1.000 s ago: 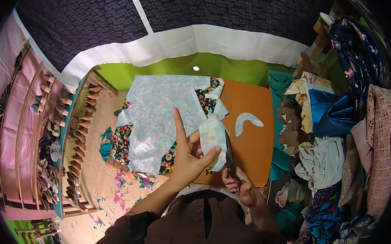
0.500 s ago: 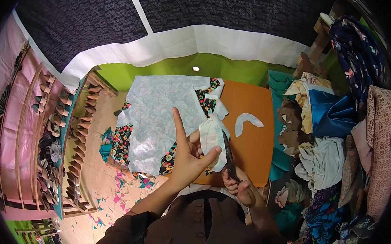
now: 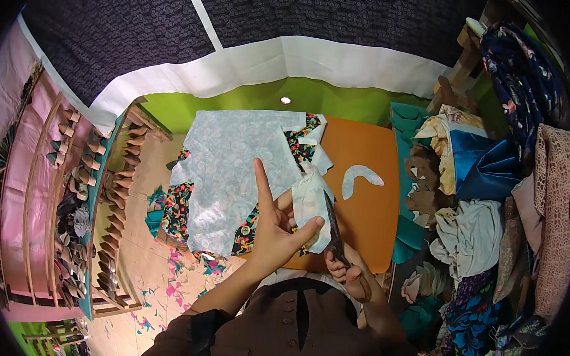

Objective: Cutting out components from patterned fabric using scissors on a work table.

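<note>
My left hand pinches a small pale piece of cloth between thumb and bent fingers, its index finger pointing up and away. My right hand grips dark scissors by the handles, and their blades lie along the right edge of that piece. Beneath and beyond the left hand, a large sheet of cloth is spread, its pale back facing up and its black floral side showing at folded edges. A curved, pale cut piece rests to the right of the scissors.
Under the cloth is an orange tabletop. Piled fabrics, including a blue satin bundle and a whitish heap, line the right side. A rack of shoe lasts stands at the left. Coloured scraps litter the tiled floor.
The small pale piece has shifted and tilted slightly in my left hand. My right hand and the scissors have moved a little, staying at the piece's right edge.
</note>
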A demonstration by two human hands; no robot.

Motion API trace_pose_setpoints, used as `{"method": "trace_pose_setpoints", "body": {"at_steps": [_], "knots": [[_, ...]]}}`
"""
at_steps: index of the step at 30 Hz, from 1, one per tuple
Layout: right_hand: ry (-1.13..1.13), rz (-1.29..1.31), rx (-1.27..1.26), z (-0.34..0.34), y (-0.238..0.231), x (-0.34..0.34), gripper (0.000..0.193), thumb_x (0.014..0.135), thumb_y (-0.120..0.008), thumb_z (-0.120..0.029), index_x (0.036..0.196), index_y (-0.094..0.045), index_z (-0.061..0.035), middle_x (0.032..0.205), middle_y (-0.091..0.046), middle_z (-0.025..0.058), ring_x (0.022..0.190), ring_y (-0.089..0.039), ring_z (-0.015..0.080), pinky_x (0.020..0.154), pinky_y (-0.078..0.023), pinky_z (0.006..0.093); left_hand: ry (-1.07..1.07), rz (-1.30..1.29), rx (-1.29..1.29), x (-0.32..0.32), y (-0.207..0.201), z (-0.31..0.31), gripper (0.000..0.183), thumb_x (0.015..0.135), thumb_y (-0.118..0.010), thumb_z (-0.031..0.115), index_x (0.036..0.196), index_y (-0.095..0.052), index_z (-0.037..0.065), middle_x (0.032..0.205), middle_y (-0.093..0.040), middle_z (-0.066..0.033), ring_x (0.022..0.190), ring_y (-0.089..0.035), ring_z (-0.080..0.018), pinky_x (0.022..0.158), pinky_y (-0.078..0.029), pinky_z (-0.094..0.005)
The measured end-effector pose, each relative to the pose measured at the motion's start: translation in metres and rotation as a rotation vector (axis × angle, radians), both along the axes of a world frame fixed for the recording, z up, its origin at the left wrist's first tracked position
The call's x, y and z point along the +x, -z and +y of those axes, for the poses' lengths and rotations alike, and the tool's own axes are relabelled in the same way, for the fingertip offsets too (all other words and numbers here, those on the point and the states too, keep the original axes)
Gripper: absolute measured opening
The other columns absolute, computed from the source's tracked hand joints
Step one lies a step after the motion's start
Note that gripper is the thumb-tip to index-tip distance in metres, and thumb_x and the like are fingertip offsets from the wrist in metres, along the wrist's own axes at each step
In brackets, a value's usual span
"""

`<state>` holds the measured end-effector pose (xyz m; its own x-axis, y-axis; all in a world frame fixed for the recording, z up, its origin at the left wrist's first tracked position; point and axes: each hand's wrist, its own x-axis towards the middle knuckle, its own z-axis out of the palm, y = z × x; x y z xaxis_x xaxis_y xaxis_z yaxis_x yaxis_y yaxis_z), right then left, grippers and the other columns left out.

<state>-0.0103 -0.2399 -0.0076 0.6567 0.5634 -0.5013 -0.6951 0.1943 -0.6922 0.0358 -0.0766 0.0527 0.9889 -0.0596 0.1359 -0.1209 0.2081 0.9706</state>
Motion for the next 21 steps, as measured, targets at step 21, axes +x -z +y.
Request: {"method": "trace_pose_setpoints", "body": {"at_steps": [21], "knots": [[0.189,0.320,0.186,0.001,0.033,0.003,0.030,0.090,-0.035,-0.031,0.093,-0.045,-0.0033,0.073,-0.039,-0.0008,0.055,-0.035,0.0016,0.044,-0.031,0.0118,0.033,-0.010,-0.015,-0.001,-0.003,-0.007,0.107,0.071,-0.058,-0.008,0.126,0.029,0.022,0.109,-0.049,-0.0179,0.093,-0.052,-0.0187,0.079,-0.044,-0.0300]]}}
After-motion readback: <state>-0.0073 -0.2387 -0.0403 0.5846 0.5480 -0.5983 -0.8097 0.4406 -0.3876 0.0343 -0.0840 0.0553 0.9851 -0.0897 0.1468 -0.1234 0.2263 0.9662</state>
